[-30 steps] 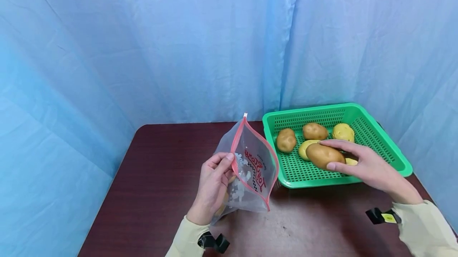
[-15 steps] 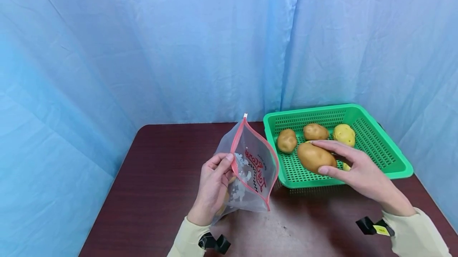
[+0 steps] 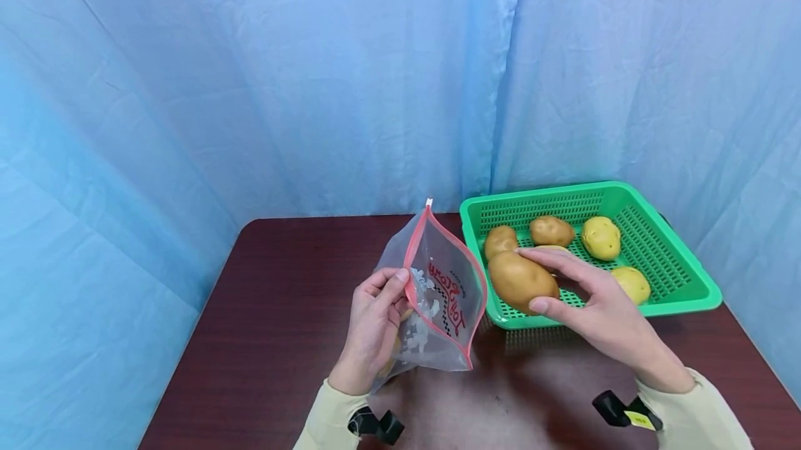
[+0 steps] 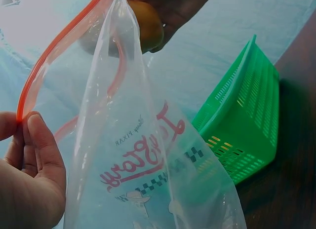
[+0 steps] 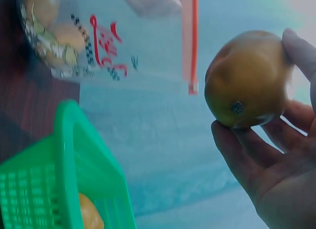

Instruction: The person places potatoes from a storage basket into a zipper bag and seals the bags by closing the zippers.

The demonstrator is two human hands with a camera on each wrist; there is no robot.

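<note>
Leftward from over the basket's middle, the right hand (image 3: 601, 307) has carried a brown potato (image 3: 522, 282) nearer the bag; a yellow potato (image 3: 630, 285) that it mostly hid half a second ago now shows beside its knuckles, while the left hand (image 3: 369, 328) stays put. Blue curtain (image 3: 313, 88) hangs beyond both grips, and a dark table (image 3: 281, 297) spreads beneath them. Behind and under the right grip sits a green basket (image 3: 685, 307). Between the two grips stands the clear bag (image 3: 441, 311), its mouth gaping toward the right hand; the left thumb and fingers pinch its red edge, and pale potatoes (image 5: 69, 36) show inside. Right thumb and fingers grasp the brown potato, held just beside that mouth, apart from it in the right wrist view. Past this grip, a second brown potato (image 3: 552, 231) and a rounder yellow one (image 3: 601, 238) lie in the basket.
</note>
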